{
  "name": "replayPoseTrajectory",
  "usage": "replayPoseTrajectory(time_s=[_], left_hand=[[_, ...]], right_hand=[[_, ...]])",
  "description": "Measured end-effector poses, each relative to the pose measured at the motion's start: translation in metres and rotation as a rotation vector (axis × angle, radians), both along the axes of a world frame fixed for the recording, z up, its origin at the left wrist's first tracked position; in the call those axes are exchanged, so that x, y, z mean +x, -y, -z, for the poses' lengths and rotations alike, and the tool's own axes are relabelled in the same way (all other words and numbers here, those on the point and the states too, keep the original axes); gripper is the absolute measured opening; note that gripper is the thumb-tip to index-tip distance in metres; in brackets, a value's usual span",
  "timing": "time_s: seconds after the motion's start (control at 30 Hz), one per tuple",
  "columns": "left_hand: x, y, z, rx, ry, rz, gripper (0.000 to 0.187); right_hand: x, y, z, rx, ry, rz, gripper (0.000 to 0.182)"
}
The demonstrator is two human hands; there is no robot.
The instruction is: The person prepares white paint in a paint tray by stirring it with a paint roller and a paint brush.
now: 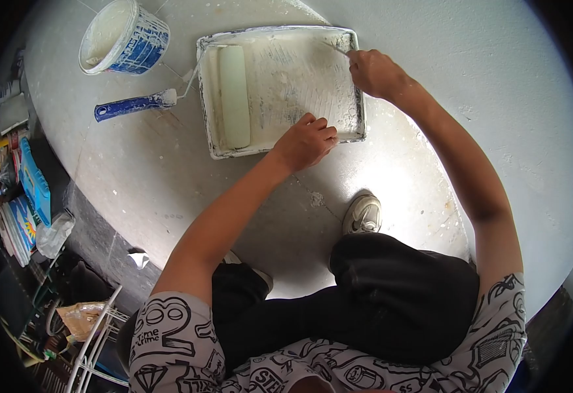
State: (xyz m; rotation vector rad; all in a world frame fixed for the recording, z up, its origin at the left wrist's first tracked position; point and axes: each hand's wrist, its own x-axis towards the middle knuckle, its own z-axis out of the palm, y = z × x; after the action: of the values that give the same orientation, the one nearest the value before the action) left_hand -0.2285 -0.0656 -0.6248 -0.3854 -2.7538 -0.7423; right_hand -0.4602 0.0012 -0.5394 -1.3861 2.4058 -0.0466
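Crouched over the floor (430, 78), which is pale, rough and speckled with white. The paint tray (358, 98) lies flat on it straight ahead of me, just beyond my shoe (363, 214).

Tray: rectangular, shallow, rim and walls crusted with dried white paint. The ribbed slope on the right half shows grey through a thin, scraped, patchy coat. The deeper well on the left holds the roller (234, 95), lying lengthwise along the tray's left wall, its sleeve a pale cream-white and evenly loaded. Its blue handle (129, 105), smeared white, sticks out over the tray's left edge and rests on the floor.

My left hand (307, 141): fingers curled shut, knuckles up, resting on the tray's near rim at the lower right of the slope. I cannot tell whether anything is inside the fist.

My right hand (373, 71): closed around a thin tool (336, 47) at the tray's far right corner. Only a short light tip shows, pointing left over the slope; what kind of tool it is I cannot tell.

A bucket (126, 36), white with blue print and a white-coated inside, stands on the floor left of the tray, apart from it, just beyond the roller's handle.
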Motion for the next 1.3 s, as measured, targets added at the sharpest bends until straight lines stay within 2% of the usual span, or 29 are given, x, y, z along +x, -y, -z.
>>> replayPoseTrajectory(time_s=[0.1,0.2,0.33,0.43,0.53,0.63,0.83,0.93,1.13,1.3], left_hand=[[0.000,0.001,0.000,0.011,-0.008,-0.001,0.007],[-0.001,0.000,-0.001,0.014,-0.014,-0.011,0.006],[0.001,-0.002,0.000,0.027,-0.018,-0.016,0.005],[-0.001,0.001,-0.001,0.023,-0.027,-0.015,0.005],[-0.001,0.001,0.000,0.036,-0.029,-0.014,0.005],[0.000,0.000,0.000,0.026,-0.023,-0.015,0.005],[-0.001,0.002,-0.001,0.009,0.002,-0.010,0.006],[0.001,-0.001,-0.001,0.009,0.009,-0.006,0.006],[0.001,0.002,-0.003,0.008,0.010,-0.005,0.005],[0.000,0.001,-0.003,-0.004,0.013,-0.018,0.005]], right_hand=[[0.000,0.006,0.010,-0.014,-0.048,-0.007,0.025],[0.001,0.007,-0.014,0.017,0.010,0.024,0.027],[-0.001,0.002,-0.003,0.080,0.041,0.031,0.029],[-0.012,-0.006,0.007,-0.039,0.090,0.022,0.028],[-0.010,-0.012,-0.007,-0.039,0.126,0.021,0.027],[-0.011,-0.016,0.011,-0.073,0.171,0.019,0.024],[-0.008,-0.025,0.010,-0.116,0.255,0.178,0.026],[0.006,-0.020,-0.003,-0.027,0.444,0.344,0.028],[-0.008,-0.032,0.036,-0.174,0.235,0.124,0.026],[-0.013,-0.015,0.046,-0.210,0.152,0.118,0.024]])
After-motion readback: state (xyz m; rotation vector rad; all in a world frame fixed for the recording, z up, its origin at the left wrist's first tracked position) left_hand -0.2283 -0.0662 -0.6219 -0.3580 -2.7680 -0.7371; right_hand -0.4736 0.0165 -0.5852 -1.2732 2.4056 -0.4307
